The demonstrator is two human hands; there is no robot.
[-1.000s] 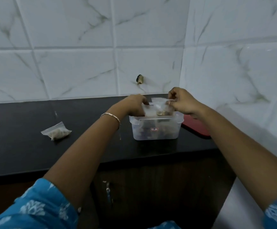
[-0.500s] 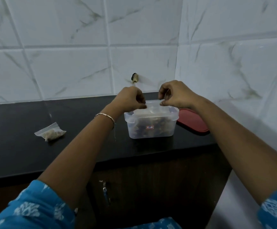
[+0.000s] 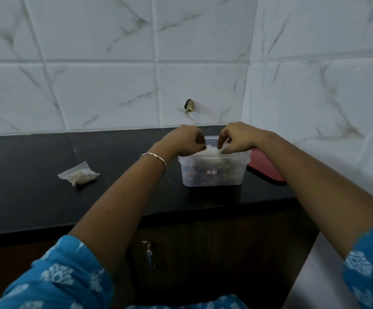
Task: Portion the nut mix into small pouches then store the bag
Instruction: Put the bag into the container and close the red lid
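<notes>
A clear plastic tub [image 3: 212, 175] with dark nut mix inside stands on the black counter [image 3: 36, 197], near the right corner. Just above its open top I hold a small clear pouch [image 3: 212, 150]. My left hand [image 3: 186, 140] pinches the pouch's left end and my right hand [image 3: 236, 137] pinches its right end; both hands have curled fingers. The pouch lies low across the tub's rim and my hands hide most of it. A filled, closed pouch [image 3: 79, 173] lies on the counter to the left.
A red lid [image 3: 264, 167] lies flat right of the tub, by the tiled side wall. A small dark stub [image 3: 189, 105] sticks out of the back wall above the tub. The counter's front edge runs below, with dark cabinet doors under it.
The pouch, held upright over the tub a second ago, has come down to the tub's rim. My two hands have drawn closer together along its top edge.
</notes>
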